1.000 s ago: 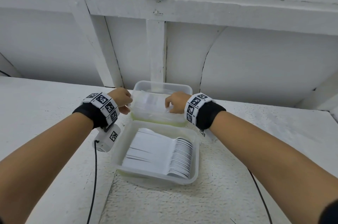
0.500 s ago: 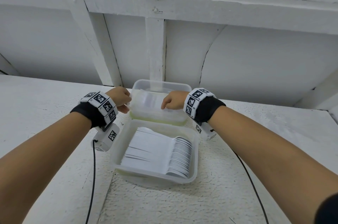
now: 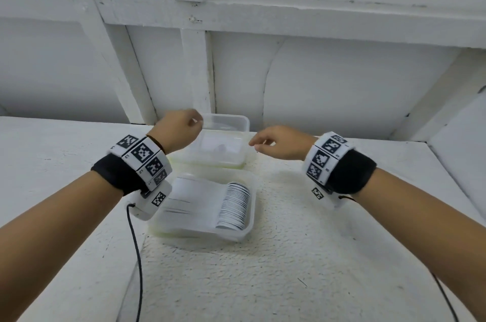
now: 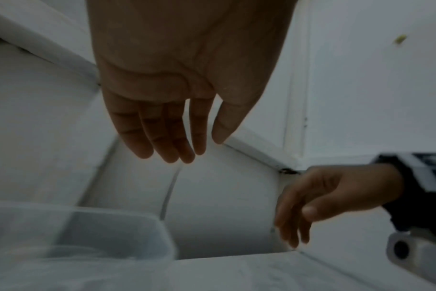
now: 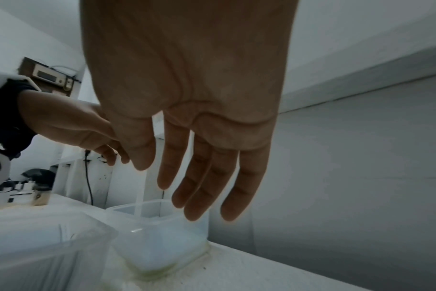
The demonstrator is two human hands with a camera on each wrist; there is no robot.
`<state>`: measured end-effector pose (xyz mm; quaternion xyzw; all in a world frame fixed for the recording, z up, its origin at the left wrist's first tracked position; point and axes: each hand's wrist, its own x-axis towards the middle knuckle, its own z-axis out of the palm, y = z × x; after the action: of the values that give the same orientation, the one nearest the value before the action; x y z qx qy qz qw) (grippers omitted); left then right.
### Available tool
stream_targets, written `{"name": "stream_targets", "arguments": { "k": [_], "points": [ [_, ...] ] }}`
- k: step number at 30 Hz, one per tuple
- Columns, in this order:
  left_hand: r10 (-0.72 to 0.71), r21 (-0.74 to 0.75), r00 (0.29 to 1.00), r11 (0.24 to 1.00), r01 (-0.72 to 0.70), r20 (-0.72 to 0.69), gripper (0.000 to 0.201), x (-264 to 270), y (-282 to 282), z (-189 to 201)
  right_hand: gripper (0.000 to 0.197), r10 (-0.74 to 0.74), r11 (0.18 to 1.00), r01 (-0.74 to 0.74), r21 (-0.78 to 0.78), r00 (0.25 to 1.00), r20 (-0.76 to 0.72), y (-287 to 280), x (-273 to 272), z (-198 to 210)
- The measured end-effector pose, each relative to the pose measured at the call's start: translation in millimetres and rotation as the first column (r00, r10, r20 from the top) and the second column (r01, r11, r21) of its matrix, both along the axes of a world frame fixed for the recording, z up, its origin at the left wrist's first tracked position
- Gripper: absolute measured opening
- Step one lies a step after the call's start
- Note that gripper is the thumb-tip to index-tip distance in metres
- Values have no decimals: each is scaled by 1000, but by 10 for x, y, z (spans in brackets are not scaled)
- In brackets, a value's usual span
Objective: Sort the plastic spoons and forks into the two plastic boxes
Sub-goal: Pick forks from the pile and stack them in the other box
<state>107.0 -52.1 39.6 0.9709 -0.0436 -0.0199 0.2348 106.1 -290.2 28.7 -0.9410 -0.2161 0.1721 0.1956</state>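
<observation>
Two clear plastic boxes stand one behind the other on the white table. The near box [image 3: 251, 227] holds a neat stack of white plastic spoons [image 3: 232, 206], bowls to the right. The far box [image 3: 238, 122] holds white cutlery that is too blurred to name. My left hand [image 3: 181, 128] hovers above the far box's left rim, fingers relaxed and empty [image 4: 167, 133]. My right hand [image 3: 276, 141] hovers just off that box's right side, fingers straight and empty [image 5: 199, 187]. Neither hand touches a box.
A white panelled wall [image 3: 342, 85] rises right behind the far box. The textured white table [image 3: 263, 282] stretches toward me and to both sides. A black cable [image 3: 138, 256] runs from my left wrist down the table. A wooden shelf unit [image 5: 47, 76] sits far left.
Both hands have let go of the far box and lifted away from it, the left rising over its left rim and the right drawing back to the right.
</observation>
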Motion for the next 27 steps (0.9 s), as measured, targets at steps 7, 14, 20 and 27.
{"name": "stream_targets", "arguments": {
  "k": [7,14,20,27],
  "points": [
    [-282,-173,958,942,287,55,23,-580,-1057,89,26,-203,978,201,-47,979,-35,-994,-905,26],
    [-481,-168,868,872,460,-119,23,-970,-2001,-355,25,-413,911,407,-70,904,-113,-1708,-1624,-266],
    [-205,-68,900,979,194,-384,40,-884,-2412,-855,24,-496,867,496,-37,857,-138,-1996,-1947,-500],
    [-65,10,886,997,79,-460,39,-652,-2434,-979,23,-497,862,506,42,858,-129,-2004,-1920,-568]
  ]
}}
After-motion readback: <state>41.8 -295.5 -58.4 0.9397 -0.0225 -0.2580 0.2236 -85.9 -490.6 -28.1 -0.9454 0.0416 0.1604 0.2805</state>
